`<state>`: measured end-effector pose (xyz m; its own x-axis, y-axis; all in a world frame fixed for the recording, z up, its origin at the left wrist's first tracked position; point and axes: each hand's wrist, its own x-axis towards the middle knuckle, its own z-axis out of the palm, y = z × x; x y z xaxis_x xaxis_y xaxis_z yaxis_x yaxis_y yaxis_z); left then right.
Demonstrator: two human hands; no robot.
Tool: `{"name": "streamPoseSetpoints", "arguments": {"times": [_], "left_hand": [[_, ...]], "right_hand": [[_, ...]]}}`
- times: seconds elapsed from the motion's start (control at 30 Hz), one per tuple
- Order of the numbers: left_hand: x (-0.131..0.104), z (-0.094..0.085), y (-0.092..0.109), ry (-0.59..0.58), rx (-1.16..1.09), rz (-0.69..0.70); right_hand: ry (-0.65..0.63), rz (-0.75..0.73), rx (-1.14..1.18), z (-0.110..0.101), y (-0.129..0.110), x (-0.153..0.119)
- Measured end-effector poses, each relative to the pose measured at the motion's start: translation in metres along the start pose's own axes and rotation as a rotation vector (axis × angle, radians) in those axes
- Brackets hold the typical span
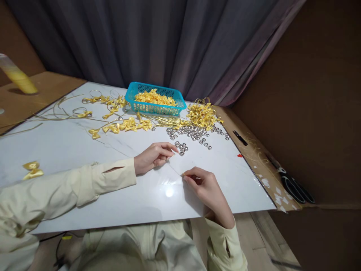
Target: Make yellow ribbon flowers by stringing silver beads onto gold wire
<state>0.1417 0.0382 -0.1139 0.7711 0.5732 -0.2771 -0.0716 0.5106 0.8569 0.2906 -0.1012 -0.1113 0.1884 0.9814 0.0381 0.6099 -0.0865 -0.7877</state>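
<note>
My left hand [155, 156] reaches over the white board from the left, its index finger stretched toward a small group of silver beads [182, 146]. No held object shows in it. My right hand [201, 184] is closed in a pinch at the right front, thumb against index finger. A tiny gold tip, seemingly the end of a thin gold cord [183, 174], pokes out between them; the rest of it is hidden by the hand. More silver beads [194, 132] lie scattered behind my hands, beside a bunch of yellow ribbon bows on gold cords [203, 114].
A blue basket [128, 98] of yellow bows stands at the back. Gold cords [169, 121] and loose bows [128, 124] lie before it. One bow [32, 170] is at the left. Black scissors [293, 186] and a small black tool [240, 137] lie along the right edge.
</note>
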Motion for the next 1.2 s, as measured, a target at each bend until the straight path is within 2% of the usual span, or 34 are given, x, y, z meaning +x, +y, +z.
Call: {"name": "streamPoseSetpoints", "arguments": {"times": [0.1, 0.33, 0.53, 0.8, 1.07, 1.13, 1.2], "left_hand": [[0.001, 0.0, 0.002, 0.032, -0.026, -0.018], [0.0, -0.001, 0.001, 0.024, -0.024, -0.027], [0.001, -0.001, -0.001, 0.012, -0.017, -0.003], [-0.001, 0.0, -0.002, -0.039, 0.035, 0.045], [0.0, -0.003, -0.002, -0.025, -0.027, 0.043], [0.001, -0.004, -0.002, -0.027, -0.034, 0.042], [0.0, -0.003, -0.001, -0.034, -0.026, 0.038]], "right_hand": [[-0.007, 0.015, 0.032, -0.001, 0.003, 0.001], [0.006, 0.053, 0.037, -0.003, 0.004, 0.001], [0.03, 0.152, 0.068, -0.004, 0.004, 0.002], [-0.026, 0.293, 0.162, -0.014, 0.008, 0.0], [0.146, 0.363, 0.12, -0.053, 0.032, -0.012], [0.176, 0.351, 0.093, -0.053, 0.033, -0.012], [0.188, 0.272, 0.069, -0.045, 0.028, -0.01]]}}
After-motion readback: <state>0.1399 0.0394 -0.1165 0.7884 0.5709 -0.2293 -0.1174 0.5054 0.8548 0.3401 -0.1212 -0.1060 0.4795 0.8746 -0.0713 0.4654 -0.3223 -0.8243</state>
